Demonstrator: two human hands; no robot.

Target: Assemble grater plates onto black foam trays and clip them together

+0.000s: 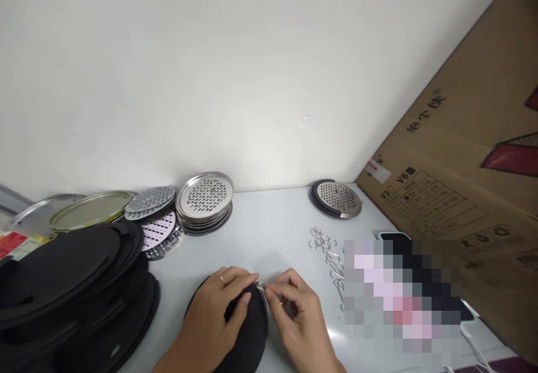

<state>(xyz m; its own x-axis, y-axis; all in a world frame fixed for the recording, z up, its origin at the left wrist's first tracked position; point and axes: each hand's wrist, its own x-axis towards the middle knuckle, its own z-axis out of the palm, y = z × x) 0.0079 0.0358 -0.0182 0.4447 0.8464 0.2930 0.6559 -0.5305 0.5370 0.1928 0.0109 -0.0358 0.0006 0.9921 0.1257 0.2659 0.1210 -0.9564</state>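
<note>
My left hand (214, 319) rests over a black round disc (247, 336) at the front of the table, gripping it with fingers bent and the fingertips near its upper right edge. At that edge is a small shiny metal piece (260, 286). My right hand (300, 317) is closed in a pinch on this piece, thumb and index finger together. The exact shape of the piece is partly hidden by the fingertips. To the right of my right hand lie loose wire rings (323, 238) and wire hooks (336, 272).
Black discs (71, 272) are heaped at left. Behind them stand stacked perforated metal grater plates (205, 196) and plain round metal plates (90, 210). A grater disc with black rim (336, 199) lies by the wall. At right are a phone (466, 308), partly blurred, and a large cardboard box (454, 193).
</note>
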